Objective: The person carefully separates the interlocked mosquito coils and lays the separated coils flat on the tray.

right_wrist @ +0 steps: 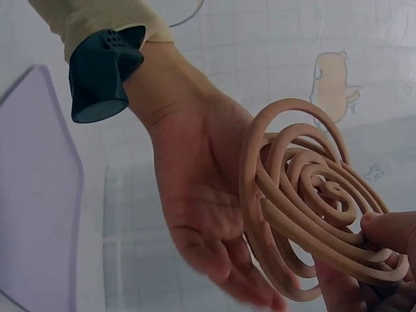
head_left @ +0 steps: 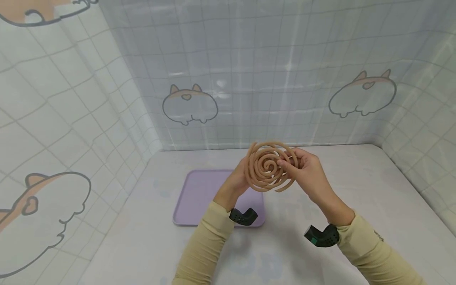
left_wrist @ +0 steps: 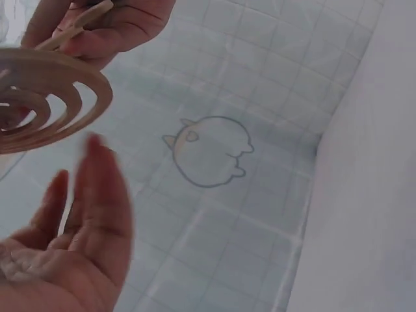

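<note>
A tan mosquito coil (head_left: 253, 168), with several overlapping spiral rings, is held up above the table. My right hand (head_left: 309, 169) pinches its right side between thumb and fingers; the thumb lies across the rings in the right wrist view. Behind the coil's left edge is my left hand (head_left: 236, 183), partly hidden by it in the head view. From the left wrist view, the left hand's fingers (left_wrist: 104, 208) are loosely extended just below the coil (left_wrist: 97, 97), with a gap visible. The rings stand spread apart at one edge in the right wrist view.
A lilac tray (head_left: 185, 198) lies on the white table (head_left: 149, 245), beneath and left of the hands. White tiled-pattern sheeting (head_left: 263, 111) with cartoon animals encloses the back and sides. A dark camera mount (head_left: 322, 236) sits on each wrist.
</note>
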Demonstrator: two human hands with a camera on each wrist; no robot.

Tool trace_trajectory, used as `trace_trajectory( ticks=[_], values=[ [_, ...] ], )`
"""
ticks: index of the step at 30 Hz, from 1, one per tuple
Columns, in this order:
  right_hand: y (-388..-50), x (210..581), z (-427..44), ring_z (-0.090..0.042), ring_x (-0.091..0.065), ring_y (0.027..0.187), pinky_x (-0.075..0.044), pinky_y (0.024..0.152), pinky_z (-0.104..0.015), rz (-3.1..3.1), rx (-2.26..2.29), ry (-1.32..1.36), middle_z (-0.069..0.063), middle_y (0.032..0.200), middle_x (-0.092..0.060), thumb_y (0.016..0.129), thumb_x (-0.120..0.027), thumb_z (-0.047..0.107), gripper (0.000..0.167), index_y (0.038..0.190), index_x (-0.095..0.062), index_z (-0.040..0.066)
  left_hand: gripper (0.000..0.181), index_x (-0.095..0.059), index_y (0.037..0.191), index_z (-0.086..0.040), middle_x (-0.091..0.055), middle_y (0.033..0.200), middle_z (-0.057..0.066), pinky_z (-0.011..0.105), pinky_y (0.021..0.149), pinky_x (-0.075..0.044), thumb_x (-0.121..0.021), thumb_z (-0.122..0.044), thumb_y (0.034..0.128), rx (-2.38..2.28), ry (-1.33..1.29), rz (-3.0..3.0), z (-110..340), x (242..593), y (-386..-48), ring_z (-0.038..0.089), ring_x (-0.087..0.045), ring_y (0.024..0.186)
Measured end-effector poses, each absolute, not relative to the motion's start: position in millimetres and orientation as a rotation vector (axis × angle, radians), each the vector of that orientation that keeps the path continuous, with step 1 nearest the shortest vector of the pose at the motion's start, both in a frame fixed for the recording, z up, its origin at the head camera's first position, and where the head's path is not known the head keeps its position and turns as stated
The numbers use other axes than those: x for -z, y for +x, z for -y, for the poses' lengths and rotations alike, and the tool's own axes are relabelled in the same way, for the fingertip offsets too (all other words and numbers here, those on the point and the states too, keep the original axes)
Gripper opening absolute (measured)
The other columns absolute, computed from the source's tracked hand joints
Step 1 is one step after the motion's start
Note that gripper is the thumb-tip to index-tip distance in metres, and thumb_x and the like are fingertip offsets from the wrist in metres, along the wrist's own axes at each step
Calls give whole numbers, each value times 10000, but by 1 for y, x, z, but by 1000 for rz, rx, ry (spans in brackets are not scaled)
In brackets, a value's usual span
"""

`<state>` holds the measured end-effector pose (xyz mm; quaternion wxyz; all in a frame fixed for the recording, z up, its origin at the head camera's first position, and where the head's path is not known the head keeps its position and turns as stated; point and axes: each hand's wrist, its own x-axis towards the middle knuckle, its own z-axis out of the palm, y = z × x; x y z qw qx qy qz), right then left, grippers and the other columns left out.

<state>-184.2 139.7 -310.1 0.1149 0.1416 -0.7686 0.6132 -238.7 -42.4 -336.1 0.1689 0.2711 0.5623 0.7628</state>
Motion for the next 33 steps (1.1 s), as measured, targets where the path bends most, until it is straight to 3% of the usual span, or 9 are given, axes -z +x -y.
trace_trajectory(
  ticks=[3,5,8,11,13,16,20,24,33],
  values=[
    [-184,309,-139,-126,-646,697,-538,607,-288,2249,-1817,414,-117,804,-654,891,-618,136,251,1045,-582,-59,1145,104,1474,-155,-518,1049,-156,261,959,-324,-580,-668,714,-2107,817,-1583,44,337,-237,20,-450,1021],
    [-184,309,-138,-131,-645,690,-537,604,-288,2251,-1827,415,-117,799,-654,891,-619,142,259,1052,-580,-58,1106,75,1472,-89,-544,1045,-153,250,954,-338,-573,-634,760,-2108,851,-1509,44,338,-239,16,-488,997],
    [-184,309,-138,-136,-643,674,-536,600,-290,2252,-1838,427,-105,786,-656,892,-619,146,270,1057,-575,-64,1066,47,1476,-129,-578,1019,-151,228,923,-379,-650,-520,771,-2116,902,-1381,44,342,-241,15,-538,929],
    [-184,307,-138,-141,-639,655,-537,594,-297,2244,-1843,438,-85,761,-656,893,-617,144,261,1044,-575,-64,821,-235,1438,-201,-604,986,-119,233,866,-429,-629,-522,792,-2112,926,-1322,44,343,-244,38,-558,886],
    [-184,306,-140,-148,-646,664,-542,602,-308,2225,-1861,449,-74,777,-660,896,-612,138,262,1052,-569,-68,622,-421,1323,-278,-601,988,-99,264,825,-456,-573,-580,801,-2094,923,-1327,44,343,-247,59,-555,888],
    [-184,305,-142,-154,-655,683,-547,614,-320,2198,-1883,452,-68,801,-660,897,-610,137,264,1050,-562,-73,463,-597,1108,-261,-611,904,-56,294,766,-480,-565,-596,790,-2111,864,-1353,44,346,-254,95,-569,844],
    [-184,304,-145,-160,-658,696,-548,614,-332,2182,-1902,447,-53,813,-668,898,-609,153,278,1045,-551,-76,295,-600,1103,-197,-625,842,-30,283,709,-504,-613,-369,864,-2192,748,-1396,46,357,-262,107,-599,774],
    [-183,302,-148,-167,-663,705,-547,610,-328,2178,-1930,454,-36,835,-690,906,-600,163,270,1042,-547,-64,168,-608,1065,-139,-654,873,18,309,715,-522,-486,-94,957,-2233,657,-1440,48,360,-265,148,-639,777],
    [-183,297,-151,-172,-662,693,-542,595,-304,2160,-1988,464,-47,818,-693,904,-601,159,232,1008,-552,-43,128,-623,1018,-127,-664,842,28,305,719,-524,-539,-141,923,-2217,691,-1441,48,360,-266,149,-653,758]
  ],
)
